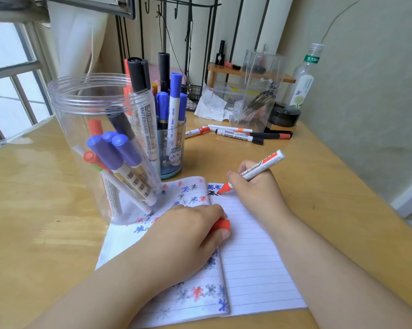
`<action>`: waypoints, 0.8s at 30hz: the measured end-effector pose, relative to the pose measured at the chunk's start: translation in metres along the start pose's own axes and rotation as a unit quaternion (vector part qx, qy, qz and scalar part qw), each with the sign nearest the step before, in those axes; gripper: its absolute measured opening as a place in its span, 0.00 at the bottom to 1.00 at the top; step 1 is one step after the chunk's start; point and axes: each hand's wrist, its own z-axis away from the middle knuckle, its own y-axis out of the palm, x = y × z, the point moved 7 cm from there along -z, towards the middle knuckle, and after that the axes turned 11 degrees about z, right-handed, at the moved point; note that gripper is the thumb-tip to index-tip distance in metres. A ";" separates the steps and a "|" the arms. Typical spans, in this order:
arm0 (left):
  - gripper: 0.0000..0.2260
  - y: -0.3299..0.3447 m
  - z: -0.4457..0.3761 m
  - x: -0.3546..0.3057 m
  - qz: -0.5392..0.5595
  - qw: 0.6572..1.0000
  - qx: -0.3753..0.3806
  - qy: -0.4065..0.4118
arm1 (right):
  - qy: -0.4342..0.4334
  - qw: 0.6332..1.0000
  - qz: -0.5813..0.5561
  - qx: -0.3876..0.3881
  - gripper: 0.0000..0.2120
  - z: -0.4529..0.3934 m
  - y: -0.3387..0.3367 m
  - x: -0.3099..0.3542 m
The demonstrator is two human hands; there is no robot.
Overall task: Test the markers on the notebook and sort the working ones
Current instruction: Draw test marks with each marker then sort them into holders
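Note:
An open lined notebook [252, 257] lies on the wooden table, its left page covered in blue, red and black star-like marks. My right hand [254, 186] grips an uncapped red whiteboard marker [261, 166], whose tip touches the top of the right page beside a black mark. My left hand [186, 231] rests on the notebook's fold and holds the red cap [222, 224] in its curled fingers. A large clear jar [91, 129] at the left holds several markers. Behind it a small clear cup [171, 148] holds several more.
Several loose markers [238, 134] lie on the table beyond the notebook. At the back right stand a clear plastic box [259, 91], crumpled paper [212, 105], a glass bottle [303, 81] and a black round tin [284, 113]. A window lies at the left.

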 end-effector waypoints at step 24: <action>0.27 -0.004 0.003 -0.004 0.001 1.000 -0.016 0.012 | 0.006 1.000 -0.002 -0.027 0.16 0.002 -0.007 0.004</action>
